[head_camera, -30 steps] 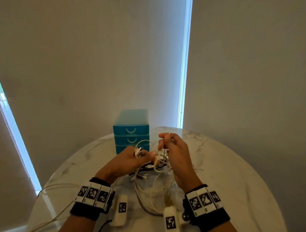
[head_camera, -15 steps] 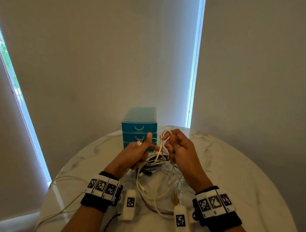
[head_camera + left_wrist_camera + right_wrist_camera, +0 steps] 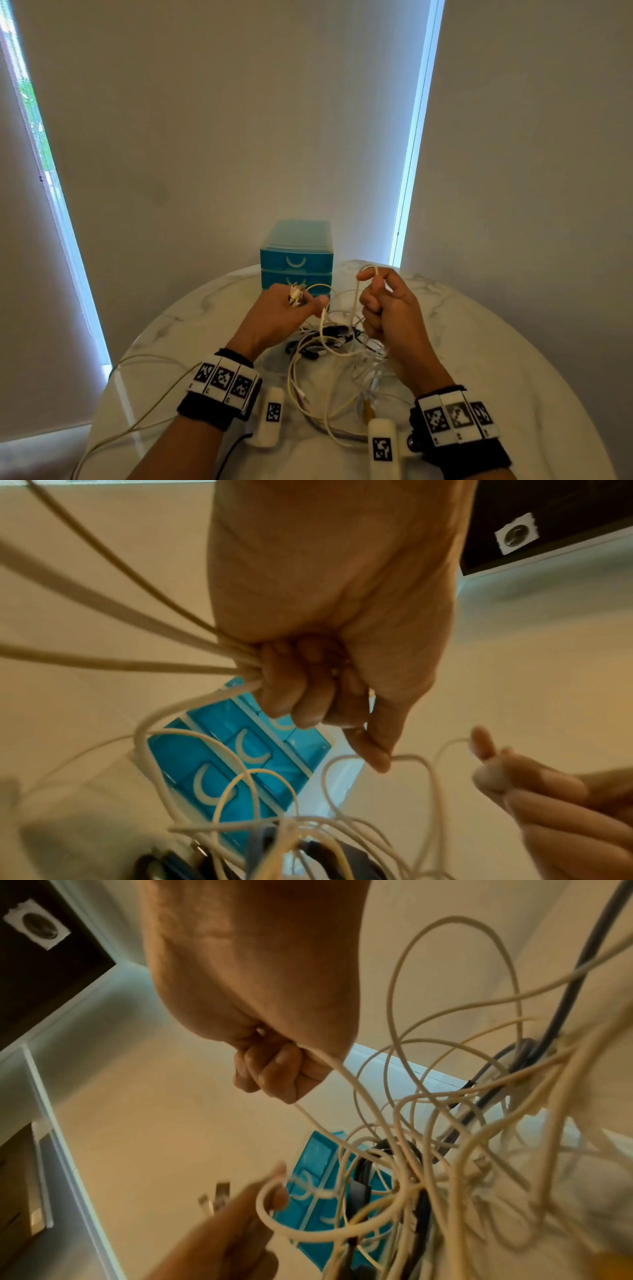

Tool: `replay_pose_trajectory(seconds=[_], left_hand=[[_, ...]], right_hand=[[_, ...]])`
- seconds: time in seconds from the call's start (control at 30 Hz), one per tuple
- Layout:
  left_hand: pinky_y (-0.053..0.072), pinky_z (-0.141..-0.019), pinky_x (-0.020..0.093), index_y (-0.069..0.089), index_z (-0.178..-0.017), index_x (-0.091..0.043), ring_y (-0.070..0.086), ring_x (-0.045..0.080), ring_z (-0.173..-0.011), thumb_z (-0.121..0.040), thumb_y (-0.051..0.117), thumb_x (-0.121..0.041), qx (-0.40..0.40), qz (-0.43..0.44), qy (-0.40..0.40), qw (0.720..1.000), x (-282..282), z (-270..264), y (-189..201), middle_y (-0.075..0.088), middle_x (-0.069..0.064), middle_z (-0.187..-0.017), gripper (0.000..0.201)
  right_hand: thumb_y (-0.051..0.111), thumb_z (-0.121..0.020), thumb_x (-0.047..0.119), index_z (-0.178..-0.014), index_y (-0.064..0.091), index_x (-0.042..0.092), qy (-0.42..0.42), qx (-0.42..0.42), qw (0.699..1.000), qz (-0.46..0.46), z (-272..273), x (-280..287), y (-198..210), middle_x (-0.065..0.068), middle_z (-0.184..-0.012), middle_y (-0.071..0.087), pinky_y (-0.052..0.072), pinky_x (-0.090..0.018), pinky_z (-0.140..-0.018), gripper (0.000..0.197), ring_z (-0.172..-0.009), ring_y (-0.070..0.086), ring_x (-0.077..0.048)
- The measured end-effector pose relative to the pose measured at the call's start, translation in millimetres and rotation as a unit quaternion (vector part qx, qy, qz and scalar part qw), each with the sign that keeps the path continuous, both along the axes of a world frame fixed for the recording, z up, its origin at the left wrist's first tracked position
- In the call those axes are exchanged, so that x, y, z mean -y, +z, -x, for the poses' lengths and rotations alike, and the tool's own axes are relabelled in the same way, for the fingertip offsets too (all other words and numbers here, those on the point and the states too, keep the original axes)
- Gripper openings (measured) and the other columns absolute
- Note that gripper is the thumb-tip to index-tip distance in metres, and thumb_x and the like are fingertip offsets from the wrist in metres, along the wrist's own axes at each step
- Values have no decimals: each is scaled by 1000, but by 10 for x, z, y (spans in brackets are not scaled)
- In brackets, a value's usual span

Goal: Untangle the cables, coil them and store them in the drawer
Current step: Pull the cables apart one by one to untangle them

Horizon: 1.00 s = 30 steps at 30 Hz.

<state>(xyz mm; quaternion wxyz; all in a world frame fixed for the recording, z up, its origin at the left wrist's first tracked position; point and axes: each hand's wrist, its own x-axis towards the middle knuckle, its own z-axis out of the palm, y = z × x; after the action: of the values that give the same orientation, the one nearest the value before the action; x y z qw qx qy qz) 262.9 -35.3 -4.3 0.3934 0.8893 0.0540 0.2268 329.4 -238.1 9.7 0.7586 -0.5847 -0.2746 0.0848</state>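
A tangle of white, cream and dark cables (image 3: 337,346) lies on the round marble table (image 3: 496,342) between my hands. My left hand (image 3: 294,305) grips a bunch of white cables, whose plug ends (image 3: 296,295) stick up out of the fist; the left wrist view shows the fist (image 3: 301,693) closed round several strands. My right hand (image 3: 376,298) holds one white cable (image 3: 358,298) raised, looped over the index finger, and is a closed fist (image 3: 274,1074) in the right wrist view. The blue three-drawer unit (image 3: 296,260) stands just behind, its drawers shut.
Two white tagged blocks (image 3: 272,416) (image 3: 383,445) lie near the table's front edge. Thin cables (image 3: 137,411) trail off the table's left side. Pale blinds hang close behind the drawer unit.
My hands have drawn apart. The right hand has lifted its white cable up and to the right, stretching a strand out of the tangle. The left hand keeps its bunch.
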Motion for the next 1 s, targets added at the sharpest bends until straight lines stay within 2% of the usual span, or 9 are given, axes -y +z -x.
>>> replay_pose_trajectory(seconds=[0.17, 0.27, 0.33, 0.4, 0.53, 0.63, 0.8, 0.9, 1.0], left_hand=[[50, -68, 29, 80, -76, -22, 62, 2, -66, -87, 83, -41, -52, -13, 55, 997, -121, -35, -18, 74, -1, -74, 22], [45, -64, 20, 77, -95, -32, 61, -1, -68, -77, 91, -25, -86, -22, 27, 996, -89, -11, -27, 73, -12, -84, 24], [42, -62, 19, 77, -99, -37, 55, -1, -61, -79, 88, -14, -64, 8, 9, 998, -106, -15, -53, 68, -19, -72, 33], [41, -61, 17, 81, -97, -37, 53, -1, -58, -89, 82, -14, -21, 18, -7, 1000, -48, 13, -6, 62, -20, -60, 25], [53, -64, 28, 85, -99, -28, 62, 16, -63, -104, 64, -18, 4, 100, -96, 990, 109, 62, 79, 68, -6, -67, 24], [21, -46, 24, 83, -104, -7, 19, 16, -54, -102, 50, -36, -5, 273, -169, 947, 119, 116, 132, 29, 0, -63, 44], [9, -48, 28, 85, -105, -21, 9, 16, -54, -101, 40, -76, 30, 352, -118, 928, 50, 130, 222, 16, 5, -67, 71], [17, -48, 26, 83, -117, -24, 16, 13, -56, -100, 51, -72, 68, 342, -76, 934, 32, 161, 219, 24, -2, -65, 60], [13, -52, 29, 80, -124, -26, 13, 17, -60, -102, 49, -70, 94, 356, -73, 927, -3, 184, 220, 18, 5, -74, 58]], right_hand=[[33, -110, 0, -105, 70, 18, 23, -57, 994, -94, -32, 56, 76, -2, -66, 37, 22, -22, -42, 41, -48, 21, -11], [35, -110, 4, -107, 68, 21, 76, -106, 963, -234, 0, 112, 134, 1, -68, 36, 23, -21, -42, 38, -48, 22, -8], [36, -111, 7, -115, 69, 24, 92, -114, 951, -271, -9, 151, 159, 2, -69, 37, 23, -20, -42, 37, -47, 23, -6], [34, -114, 9, -127, 70, 26, 87, -99, 962, -240, 5, 134, 169, 2, -69, 38, 24, -20, -42, 41, -47, 23, -6], [32, -116, 10, -141, 66, 37, 82, -54, 985, -144, 106, 44, 139, 1, -68, 37, 25, -20, -43, 50, -50, 23, -7], [34, -117, 14, -140, 65, 37, 75, -18, 994, -81, 141, -7, 115, -1, -68, 39, 27, -22, -43, 45, -50, 25, -10], [39, -117, 24, -125, 70, 37, 97, 55, 991, 79, 173, -106, 3, 3, -65, 43, 26, -24, -46, 34, -50, 29, -11], [40, -117, 26, -121, 72, 34, 103, 86, 980, 144, 177, -141, -52, 4, -64, 47, 29, -24, -47, 32, -51, 32, -10], [40, -117, 24, -125, 70, 31, 86, 42, 992, 82, 181, -93, 20, -1, -69, 49, 28, -24, -46, 32, -50, 33, -10]])
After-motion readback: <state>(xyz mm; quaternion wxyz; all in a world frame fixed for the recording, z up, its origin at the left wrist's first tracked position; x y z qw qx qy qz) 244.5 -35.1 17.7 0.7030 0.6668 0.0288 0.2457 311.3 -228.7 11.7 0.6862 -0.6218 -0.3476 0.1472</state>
